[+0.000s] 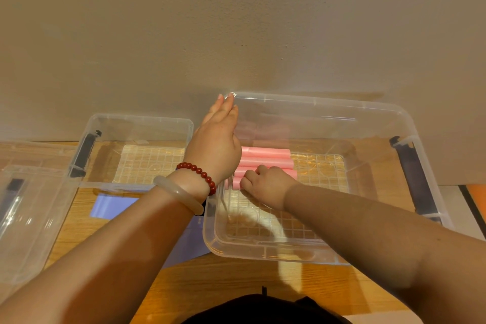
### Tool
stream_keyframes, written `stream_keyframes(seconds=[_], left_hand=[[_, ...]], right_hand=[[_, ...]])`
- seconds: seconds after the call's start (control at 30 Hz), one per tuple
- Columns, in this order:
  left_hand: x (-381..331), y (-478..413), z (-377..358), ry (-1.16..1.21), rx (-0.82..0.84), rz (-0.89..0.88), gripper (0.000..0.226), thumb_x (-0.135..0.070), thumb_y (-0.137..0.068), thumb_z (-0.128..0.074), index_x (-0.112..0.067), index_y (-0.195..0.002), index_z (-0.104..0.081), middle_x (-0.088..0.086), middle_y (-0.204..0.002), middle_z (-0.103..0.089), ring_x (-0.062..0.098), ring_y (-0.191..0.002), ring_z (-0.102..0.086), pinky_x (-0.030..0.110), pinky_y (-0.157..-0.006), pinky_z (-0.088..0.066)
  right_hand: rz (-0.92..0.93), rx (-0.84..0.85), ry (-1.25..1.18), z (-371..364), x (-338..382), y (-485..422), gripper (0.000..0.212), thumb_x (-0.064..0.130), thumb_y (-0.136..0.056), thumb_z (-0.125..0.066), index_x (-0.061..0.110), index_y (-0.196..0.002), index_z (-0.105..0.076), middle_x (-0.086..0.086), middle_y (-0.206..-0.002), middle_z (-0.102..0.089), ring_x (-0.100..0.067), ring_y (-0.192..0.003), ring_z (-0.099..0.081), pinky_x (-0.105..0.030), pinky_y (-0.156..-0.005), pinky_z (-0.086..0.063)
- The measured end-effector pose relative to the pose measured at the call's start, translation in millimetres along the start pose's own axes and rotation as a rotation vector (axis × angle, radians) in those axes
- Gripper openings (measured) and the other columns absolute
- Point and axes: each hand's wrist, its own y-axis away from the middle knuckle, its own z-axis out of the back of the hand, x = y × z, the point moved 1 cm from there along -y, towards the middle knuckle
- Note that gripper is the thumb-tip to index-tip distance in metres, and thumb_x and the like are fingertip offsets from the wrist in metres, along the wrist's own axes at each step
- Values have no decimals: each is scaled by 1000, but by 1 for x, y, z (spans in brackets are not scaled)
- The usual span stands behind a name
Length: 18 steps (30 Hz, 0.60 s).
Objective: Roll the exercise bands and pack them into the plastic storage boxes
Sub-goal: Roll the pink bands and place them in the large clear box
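Beige wall (236, 21) fills the upper half of the frame, marked by a few small dark specks. Light wooden table (236, 284) spans the lower half. Red bead bracelet (200, 172) and pale translucent bangle (178, 193), side by side, left of centre. Dark garment (263, 310) at bottom centre; orange object (477, 197) at the right edge.

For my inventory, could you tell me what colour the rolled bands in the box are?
The rolled bands are pink; head view.
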Motion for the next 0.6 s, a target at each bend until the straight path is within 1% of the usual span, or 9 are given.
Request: stream_keyframes(seconds=[0.07, 0.17, 0.23, 0.3, 0.33, 0.37, 0.43, 0.53, 0.6], left_hand=[[0, 0, 0, -2, 3, 2, 57, 5, -92, -32, -6, -149, -29, -2, -161, -12, 9, -148, 0, 13, -110, 0], [-1, 0, 0, -3, 3, 0, 57, 5, -92, -33, -6, -148, -30, -2, -161, -12, 10, -148, -1, 15, -111, -1], [-1, 0, -1, -10, 3, 1, 57, 5, -93, -33, -6, -148, -30, -2, -161, -12, 10, -148, -1, 14, -111, -1], [-1, 0, 0, -15, 5, 10, 57, 4, -93, -32, -7, -149, -29, -3, -161, -12, 8, -148, 0, 13, -109, 0], [-2, -1, 0, -17, 7, 12, 58, 4, -93, -32, -8, -149, -29, -4, -161, -11, 8, -148, 0, 13, -109, 0], [-2, -1, 0, -19, 8, 13, 58, 4, -93, -32, -8, -149, -29, -4, -161, -11, 8, -148, 0, 13, -109, 0], [-2, -1, 0, -23, 9, 14, 58, 5, -92, -32, -7, -149, -29, -4, -161, -11, 8, -148, 0, 12, -109, 0], [-4, 0, 0, -30, 11, 21, 59, 5, -92, -32, -8, -150, -27, -3, -161, -10, 8, -148, 0, 13, -108, 1], [-4, 0, 1, -31, 7, 20, 59, 5, -92, -32, -8, -150, -28, -3, -161, -11, 9, -148, 0, 13, -108, 1]], right_hand=[[11, 7, 41, -4, 1, 2, 26, 10, -86, -56, 8, -112, -57, -10, -102, -60, -28, -76, -57, -31, -47, -28], [-34, -27, -14, -12, 0, -2, 25, 20, -59, -82, 15, -78, -66, -3, -70, -59, -21, -48, -48, -22, -41, -15], [-44, -32, -9, -8, 0, -3, 29, 21, -54, -85, 15, -74, -66, -3, -67, -58, -21, -46, -46, -22, -41, -9], [-24, -26, -24, -1, 1, 0, 24, 18, -72, -75, 11, -94, -65, -7, -85, -61, -25, -62, -54, -28, -44, -21], [-17, -13, -51, 0, 2, 0, 24, 13, -86, -61, 8, -109, -58, -11, -101, -59, -29, -77, -56, -32, -49, -27], [-29, -17, -53, -5, 2, -1, 27, 9, -94, -47, 5, -120, -50, -14, -113, -54, -32, -89, -54, -35, -54, -30], [-38, -52, -112, -5, 0, 0, 29, 13, -101, -35, 5, -128, -43, -15, -123, -49, -33, -97, -50, -37, -54, -27], [-45, -64, -150, -4, -5, 4, 32, 23, -104, -33, 7, -129, -45, -15, -124, -50, -35, -102, -50, -39, -60, -32], [-4, -71, -175, -6, -8, 8, 30, 25, -100, -44, 8, -124, -52, -13, -119, -55, -34, -101, -52, -38, -62, -36]])
